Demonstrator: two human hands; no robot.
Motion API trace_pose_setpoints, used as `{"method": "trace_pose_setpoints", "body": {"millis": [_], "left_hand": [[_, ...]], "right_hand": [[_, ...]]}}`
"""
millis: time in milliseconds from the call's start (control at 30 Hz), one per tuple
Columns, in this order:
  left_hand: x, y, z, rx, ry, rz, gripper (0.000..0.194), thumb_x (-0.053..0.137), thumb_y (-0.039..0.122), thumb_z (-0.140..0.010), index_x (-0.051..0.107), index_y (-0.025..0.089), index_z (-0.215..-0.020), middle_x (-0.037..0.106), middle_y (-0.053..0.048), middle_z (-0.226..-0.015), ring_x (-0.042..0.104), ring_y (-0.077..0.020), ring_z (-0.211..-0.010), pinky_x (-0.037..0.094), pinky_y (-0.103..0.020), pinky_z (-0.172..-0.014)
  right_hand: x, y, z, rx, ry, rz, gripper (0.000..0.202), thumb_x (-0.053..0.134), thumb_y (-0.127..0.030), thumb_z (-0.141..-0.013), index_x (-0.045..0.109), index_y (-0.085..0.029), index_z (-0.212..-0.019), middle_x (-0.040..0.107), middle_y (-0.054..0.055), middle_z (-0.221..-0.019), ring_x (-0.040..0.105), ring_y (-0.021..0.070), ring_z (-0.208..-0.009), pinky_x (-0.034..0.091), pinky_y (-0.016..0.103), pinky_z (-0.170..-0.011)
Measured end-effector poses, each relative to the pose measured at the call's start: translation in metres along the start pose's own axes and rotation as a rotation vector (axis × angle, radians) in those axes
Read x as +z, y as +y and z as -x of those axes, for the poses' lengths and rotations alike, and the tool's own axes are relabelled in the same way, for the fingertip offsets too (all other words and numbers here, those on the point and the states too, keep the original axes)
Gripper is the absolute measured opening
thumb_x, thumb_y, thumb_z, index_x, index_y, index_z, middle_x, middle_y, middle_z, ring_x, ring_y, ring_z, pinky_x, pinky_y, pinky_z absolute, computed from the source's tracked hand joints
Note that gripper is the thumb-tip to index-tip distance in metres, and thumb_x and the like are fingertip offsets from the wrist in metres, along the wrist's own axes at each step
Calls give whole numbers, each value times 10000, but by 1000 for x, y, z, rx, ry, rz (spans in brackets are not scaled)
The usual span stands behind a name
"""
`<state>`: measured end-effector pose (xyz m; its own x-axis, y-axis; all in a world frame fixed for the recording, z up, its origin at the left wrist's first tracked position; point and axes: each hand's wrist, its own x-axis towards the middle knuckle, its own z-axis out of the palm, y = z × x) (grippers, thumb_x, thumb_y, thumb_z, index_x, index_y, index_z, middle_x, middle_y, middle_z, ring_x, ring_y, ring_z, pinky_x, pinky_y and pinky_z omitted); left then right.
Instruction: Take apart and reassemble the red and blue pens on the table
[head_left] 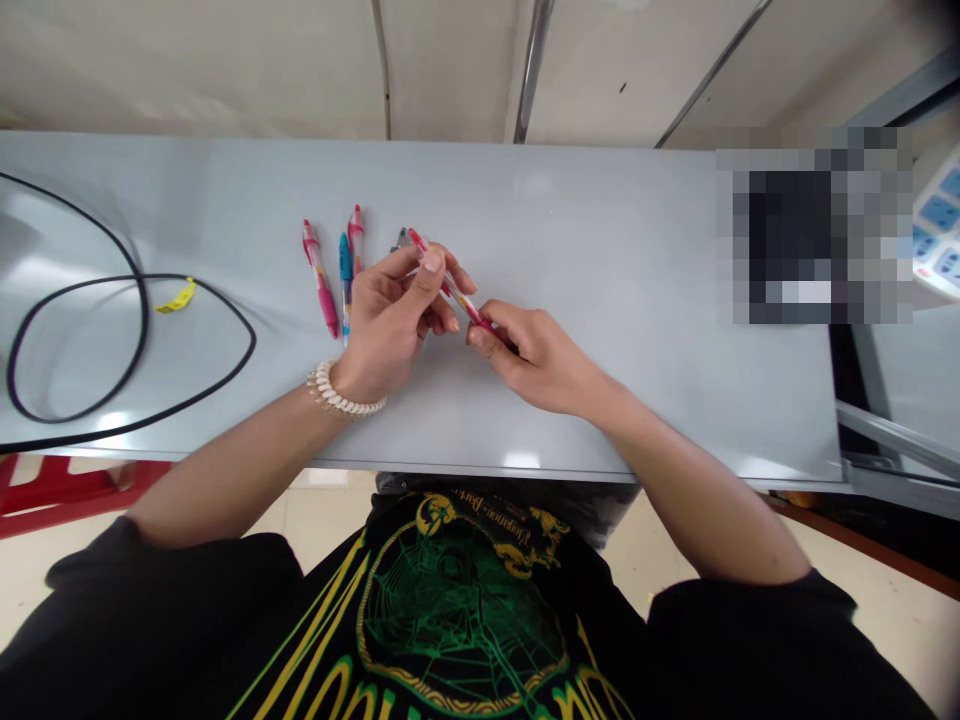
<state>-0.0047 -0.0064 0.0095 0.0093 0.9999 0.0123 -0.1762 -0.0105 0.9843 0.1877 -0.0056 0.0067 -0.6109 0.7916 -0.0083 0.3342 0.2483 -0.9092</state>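
Note:
Above the middle of the table I hold a pink pen (459, 297) slantwise between both hands. My left hand (401, 305) pinches its upper end between thumb and fingers. The lower, pink-gripped end is closed in the fingers of my right hand (529, 350). Left of my left hand lie a pink pen (321, 280), a blue pen (346, 275) and another pink pen (356, 235), the last partly covered by my hand. A dark, clear item (400, 238) peeks out behind my left fingers, too hidden to name.
A black cable (142, 300) with a yellow tag (177, 298) loops over the left side of the white table (645, 250). At the right end is a blurred-out dark object (791, 240), with a power strip (941, 220) beyond it. A red stool (75, 495) shows below left.

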Motion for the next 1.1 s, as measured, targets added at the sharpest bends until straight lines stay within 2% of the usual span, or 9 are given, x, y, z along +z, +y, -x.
{"method": "trace_pose_setpoints", "body": {"millis": [300,667,833,1000,1100], "left_hand": [[-1,-2,-1,15,-17,20,381,794,595,-933,717,227,-871,772,-33,-910,582,-69,-496,395,-258,-445],[-1,-1,-1,20,11,11,413,822,633,-884,718,234,-875,767,-47,-924,607,-82,-491,401,-245,-423],[-2,-1,-2,7,15,19,429,826,649,-871,712,236,-873,773,-50,-935,610,-88,-496,414,-245,-429],[-6,-1,-2,-10,8,31,392,822,623,-890,731,242,-907,774,-50,-927,611,-90,-495,408,-248,-422],[-6,0,-2,-20,6,62,359,837,602,-886,759,254,-923,777,-42,-927,582,-78,-471,417,-245,-416]], "right_hand": [[0,1,0,-2,4,5,309,485,-386,-1092,427,-235,-828,357,-66,-640,314,110,-563,222,308,-576],[2,-1,1,-17,41,-54,345,406,-456,-1137,485,-225,-894,383,-52,-680,330,119,-590,248,316,-603],[4,-3,0,6,25,-310,452,442,-579,-1118,494,-223,-844,392,-46,-693,356,111,-617,270,285,-578],[10,1,-2,62,-25,-605,520,572,-692,-1030,487,-230,-806,306,-94,-595,251,79,-508,209,259,-475],[13,1,-4,91,-90,-785,513,632,-686,-1000,492,-232,-809,275,-126,-540,184,62,-464,188,242,-442]]}}
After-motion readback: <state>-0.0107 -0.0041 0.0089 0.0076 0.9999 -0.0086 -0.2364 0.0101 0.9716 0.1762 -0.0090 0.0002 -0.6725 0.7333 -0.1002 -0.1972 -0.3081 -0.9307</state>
